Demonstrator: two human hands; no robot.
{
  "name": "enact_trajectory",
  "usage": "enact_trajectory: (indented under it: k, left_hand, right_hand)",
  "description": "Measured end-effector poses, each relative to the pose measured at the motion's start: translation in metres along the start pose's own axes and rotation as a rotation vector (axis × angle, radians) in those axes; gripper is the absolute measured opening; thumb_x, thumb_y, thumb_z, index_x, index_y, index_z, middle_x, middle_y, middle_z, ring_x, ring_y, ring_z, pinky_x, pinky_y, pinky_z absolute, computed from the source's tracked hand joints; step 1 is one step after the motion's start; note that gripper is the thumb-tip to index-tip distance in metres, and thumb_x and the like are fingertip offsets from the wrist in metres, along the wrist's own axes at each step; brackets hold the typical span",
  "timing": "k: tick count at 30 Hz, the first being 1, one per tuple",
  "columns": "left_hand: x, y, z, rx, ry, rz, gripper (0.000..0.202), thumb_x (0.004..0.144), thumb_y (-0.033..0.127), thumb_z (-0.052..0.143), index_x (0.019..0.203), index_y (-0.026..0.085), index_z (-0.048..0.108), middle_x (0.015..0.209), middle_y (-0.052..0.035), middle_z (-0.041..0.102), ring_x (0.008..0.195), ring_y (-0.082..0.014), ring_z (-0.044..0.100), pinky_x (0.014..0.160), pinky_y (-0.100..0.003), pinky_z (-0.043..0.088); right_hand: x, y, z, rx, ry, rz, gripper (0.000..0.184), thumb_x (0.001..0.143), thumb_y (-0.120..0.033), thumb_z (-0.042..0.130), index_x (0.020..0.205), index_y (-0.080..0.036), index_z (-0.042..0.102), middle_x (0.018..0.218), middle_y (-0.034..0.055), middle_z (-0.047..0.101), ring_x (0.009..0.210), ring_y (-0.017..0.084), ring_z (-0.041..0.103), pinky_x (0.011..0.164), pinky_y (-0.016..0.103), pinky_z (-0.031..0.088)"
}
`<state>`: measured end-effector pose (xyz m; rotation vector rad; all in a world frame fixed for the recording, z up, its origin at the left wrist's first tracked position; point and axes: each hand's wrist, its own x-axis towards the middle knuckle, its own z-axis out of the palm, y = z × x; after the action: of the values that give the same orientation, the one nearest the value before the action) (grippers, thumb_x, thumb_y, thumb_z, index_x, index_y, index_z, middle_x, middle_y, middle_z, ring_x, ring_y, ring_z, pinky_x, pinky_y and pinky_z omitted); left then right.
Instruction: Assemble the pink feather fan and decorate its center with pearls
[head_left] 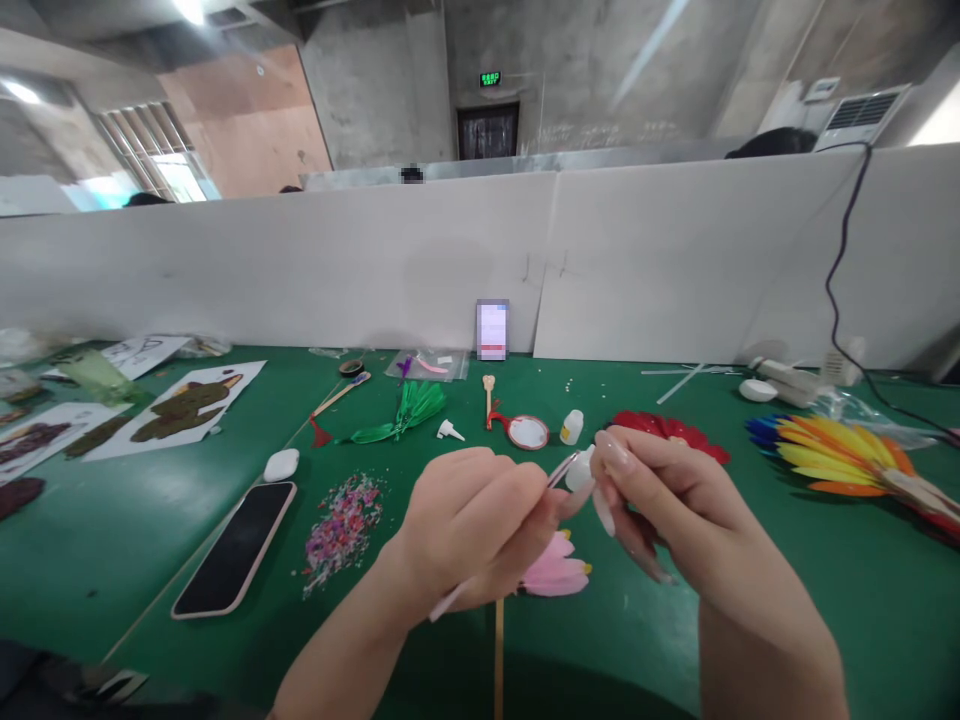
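Observation:
My left hand (pixel 472 520) is closed round a thin pink stick (pixel 559 472) that slants from below the wrist up to the right. My right hand (pixel 660 500) pinches a small white bottle (pixel 579 470) right at the stick's upper tip. Both hands hover above the green table (pixel 150 540). Under them lies a pink feather fan (pixel 559 572) on a wooden stick (pixel 498 650), partly hidden by my left hand.
A black phone (pixel 236 545) and a white case (pixel 281 464) lie at the left, beside a pile of coloured bits (pixel 341 525). Green feathers (pixel 405 410), a small round mirror (pixel 527 431), a white bottle (pixel 571 427), a red fan (pixel 667 430) and an orange-yellow feather fan (pixel 840 455) lie behind. White partition (pixel 375 260) at the back.

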<state>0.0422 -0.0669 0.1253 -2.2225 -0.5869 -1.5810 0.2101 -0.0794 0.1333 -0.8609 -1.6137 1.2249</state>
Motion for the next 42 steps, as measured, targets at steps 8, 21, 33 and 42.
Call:
enact_trajectory:
  k: [8, 21, 33, 42]
  left_hand:
    - [-0.001, 0.006, -0.002, -0.05, -0.082, -0.069, 0.02, 0.088, 0.02, 0.049, 0.068, 0.016, 0.051, 0.05, 0.0028, 0.051, 0.045, -0.0083, 0.044, 0.044, -0.021, 0.036]
    - [0.0, 0.0, -0.001, -0.029, -0.231, -0.038, 0.015, 0.084, 0.017, 0.053, 0.07, 0.015, 0.052, 0.053, 0.0018, 0.052, 0.044, -0.0087, 0.039, 0.043, -0.024, 0.03]
    - [-0.001, 0.005, 0.0, -0.144, -0.215, -0.241, 0.016, 0.084, 0.022, 0.057, 0.07, 0.015, 0.055, 0.053, 0.0039, 0.051, 0.046, -0.0068, 0.041, 0.045, -0.021, 0.033]
    - [0.011, 0.015, -0.003, -0.433, -0.106, -0.604, 0.029, 0.086, 0.031, 0.056, 0.062, 0.015, 0.053, 0.05, 0.0038, 0.051, 0.043, -0.0044, 0.041, 0.038, -0.016, 0.034]
  right_hand:
    - [0.003, -0.001, -0.001, 0.055, -0.025, 0.044, 0.036, 0.096, -0.043, 0.038, 0.07, -0.019, 0.046, 0.051, -0.0064, 0.04, 0.041, 0.005, 0.034, 0.037, 0.017, 0.028]
    - [0.004, 0.003, -0.004, -0.048, 0.034, 0.092, 0.031, 0.091, -0.044, 0.047, 0.073, -0.019, 0.046, 0.053, -0.0064, 0.042, 0.044, 0.006, 0.037, 0.04, 0.017, 0.031]
    - [0.001, 0.002, 0.002, -0.443, 0.154, -0.171, 0.025, 0.097, -0.035, 0.038, 0.077, -0.021, 0.045, 0.056, -0.005, 0.045, 0.045, 0.008, 0.042, 0.042, 0.019, 0.036]
    - [-0.001, 0.021, 0.027, -0.701, 0.604, -0.403, 0.015, 0.095, -0.031, 0.04, 0.088, -0.023, 0.049, 0.054, -0.0029, 0.051, 0.043, 0.012, 0.045, 0.044, 0.027, 0.033]
